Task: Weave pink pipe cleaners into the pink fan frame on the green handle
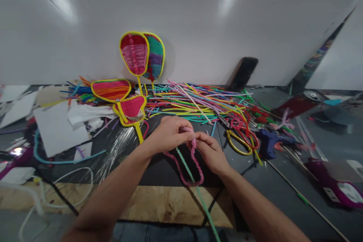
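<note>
At the middle front, a pink twisted pipe cleaner [202, 174] is bent into a long loop. A green stem [204, 206], twisted in its upper part, runs up through the loop and crosses its lower edge. My left hand [171, 132] pinches the loop's top end between thumb and fingers. From the right, my right hand [211, 153] grips the same pink strand with its fingertips, close to the left thumb. Part of the loop's upper left side is hidden behind my left hand.
Behind my hands lies a heap of coloured pipe cleaners [184, 102]. Yellow-rimmed pipe-cleaner fans [134, 55] lean on the white board. To the right are scissors [241, 145], a blue glue gun [269, 143], a phone [244, 73] and a can [299, 104]. White paper [55, 128] lies left.
</note>
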Available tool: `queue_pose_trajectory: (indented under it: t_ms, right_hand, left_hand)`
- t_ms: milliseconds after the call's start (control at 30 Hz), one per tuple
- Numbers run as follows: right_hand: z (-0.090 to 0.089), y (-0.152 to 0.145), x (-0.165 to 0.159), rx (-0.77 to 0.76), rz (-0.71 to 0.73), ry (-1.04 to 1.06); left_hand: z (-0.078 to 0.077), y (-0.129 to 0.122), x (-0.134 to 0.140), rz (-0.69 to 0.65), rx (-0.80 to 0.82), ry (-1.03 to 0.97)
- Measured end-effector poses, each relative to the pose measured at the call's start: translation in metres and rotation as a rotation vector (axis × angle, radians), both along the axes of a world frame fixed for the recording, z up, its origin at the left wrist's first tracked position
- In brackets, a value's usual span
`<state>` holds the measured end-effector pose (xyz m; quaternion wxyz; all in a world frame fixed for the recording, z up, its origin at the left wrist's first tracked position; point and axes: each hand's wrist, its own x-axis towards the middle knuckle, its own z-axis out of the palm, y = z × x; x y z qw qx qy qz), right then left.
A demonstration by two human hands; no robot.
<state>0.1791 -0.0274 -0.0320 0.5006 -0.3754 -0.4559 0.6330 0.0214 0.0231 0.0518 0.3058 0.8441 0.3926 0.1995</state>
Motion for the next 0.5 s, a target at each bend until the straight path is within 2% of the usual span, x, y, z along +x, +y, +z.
queue_pose_trajectory:
  t_ms: [133, 233, 367, 500]
  right_hand:
    - [-0.0026, -0.0009, -0.0011, -0.004, 0.123, 0.202]
    - [-0.0011, -0.0041, -0.0043, -0.021, 0.208, 0.230]
    - [0.0002, -0.0068, -0.0077, -0.027, 0.134, 0.173]
    - [-0.0014, -0.0051, -0.0086, -0.011, 0.090, 0.219]
  left_hand:
    - [-0.0008, 0.0019, -0.0017, 0.031, -0.029, 0.018]
    - [-0.0008, 0.0021, -0.0010, 0.058, 0.006, 0.051]
    - [-0.0002, 0.0008, 0.0013, 0.037, 0.016, 0.049]
    - [-0.0013, 0.0022, 0.0006, 0.033, 0.020, 0.033]
